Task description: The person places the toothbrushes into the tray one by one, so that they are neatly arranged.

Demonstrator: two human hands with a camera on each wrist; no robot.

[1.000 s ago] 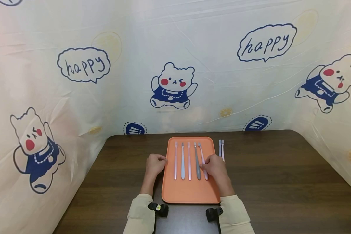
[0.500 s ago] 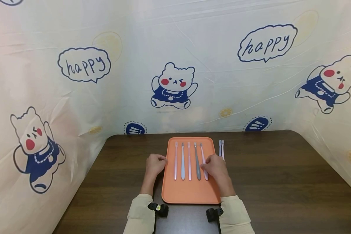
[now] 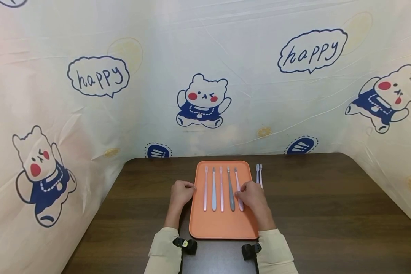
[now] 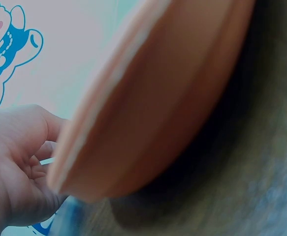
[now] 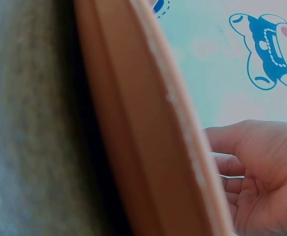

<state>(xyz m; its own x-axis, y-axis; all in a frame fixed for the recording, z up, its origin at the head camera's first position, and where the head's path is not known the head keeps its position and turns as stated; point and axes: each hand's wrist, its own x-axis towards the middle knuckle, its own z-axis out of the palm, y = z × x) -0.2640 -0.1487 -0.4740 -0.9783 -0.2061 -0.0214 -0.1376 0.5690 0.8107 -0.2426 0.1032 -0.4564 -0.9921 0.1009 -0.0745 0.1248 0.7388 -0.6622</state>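
Note:
An orange tray point(image 3: 222, 227) lies on the table with several toothbrushes in a row, bristle ends away from me. From the left they are a pink toothbrush point(image 3: 206, 190), a light-blue one, another pink one, a dark grey toothbrush point(image 3: 231, 190) and a pale purple toothbrush point(image 3: 237, 179). My left hand point(image 3: 182, 192) holds the tray's left rim, its fingers curled; in the left wrist view the rim partly covers the fingers. Reaching over the right rim, my right hand point(image 3: 252, 194) pinches the purple toothbrush's handle; in the right wrist view the rim hides those fingertips.
Beyond my right hand, a blue toothbrush point(image 3: 257, 173) and a pale toothbrush point(image 3: 261, 175) lie side by side on the dark wooden table point(image 3: 328, 213), their lower ends hidden. A printed curtain point(image 3: 150, 114) closes off the table's back and sides.
Between the first and second frames the purple toothbrush's head swung slightly right, away from the grey one, with my right hand on its handle. My left hand stayed at the tray's rim.

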